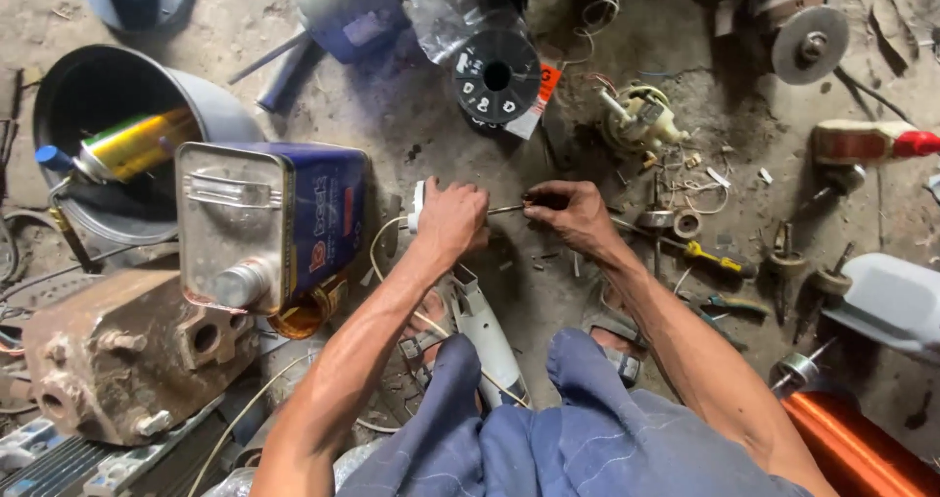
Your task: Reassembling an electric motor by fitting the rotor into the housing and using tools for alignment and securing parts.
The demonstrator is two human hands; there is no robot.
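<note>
1. head view: left hand is fisted around a small white plug on the dirt floor, beside a blue tin can.
2. right hand pinches a thin screwdriver, its tip pointing into the left fist; a yellow-handled tool lies near.

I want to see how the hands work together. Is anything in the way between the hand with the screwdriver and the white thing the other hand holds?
Nothing visible. The right hand holds a screwdriver whose shaft runs straight across open floor to the left hand, which grips the small white part.
</note>
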